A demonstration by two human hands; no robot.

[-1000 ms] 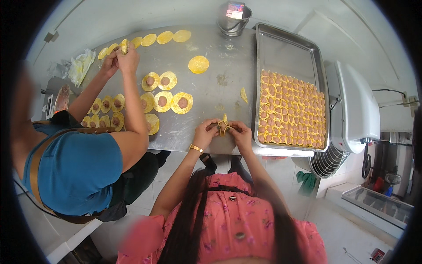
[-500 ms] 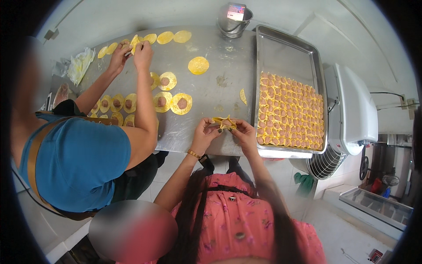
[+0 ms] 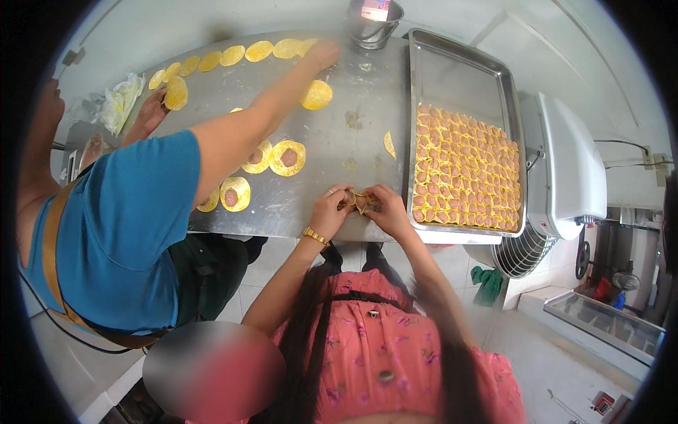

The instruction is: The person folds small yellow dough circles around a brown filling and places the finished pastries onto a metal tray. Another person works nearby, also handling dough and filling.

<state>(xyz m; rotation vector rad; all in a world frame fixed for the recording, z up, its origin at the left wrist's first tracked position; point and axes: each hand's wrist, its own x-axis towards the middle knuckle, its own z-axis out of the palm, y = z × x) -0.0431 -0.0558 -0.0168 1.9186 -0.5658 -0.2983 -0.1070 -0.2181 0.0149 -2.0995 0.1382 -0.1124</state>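
Above the table's near edge, my left hand (image 3: 330, 212) and my right hand (image 3: 387, 210) pinch a small dumpling (image 3: 361, 202) between them. Its yellow wrapper is gathered up around a pinkish meat filling, and my fingers cover part of it. Right of my hands, a large metal tray (image 3: 466, 44) holds rows of similar open-topped dumplings (image 3: 462, 169). To the left lie round yellow wrappers with a blob of meat on each, one (image 3: 288, 157) being closest to my hands. A bare wrapper (image 3: 316, 95) and a folded yellow piece (image 3: 389, 145) lie farther off.
At my left a co-worker in a blue shirt (image 3: 127, 240) holds a wrapper (image 3: 176, 93) and reaches across the metal table (image 3: 346, 120) to a row of wrappers (image 3: 233, 56). A metal bucket (image 3: 374, 32) stands at the back. Beyond the tray is a white machine (image 3: 572, 166).
The wrapper in my hands has been drawn in closer around its filling. The co-worker's hands have parted, one stretching right toward the far row, the other holding a flat wrapper at left.
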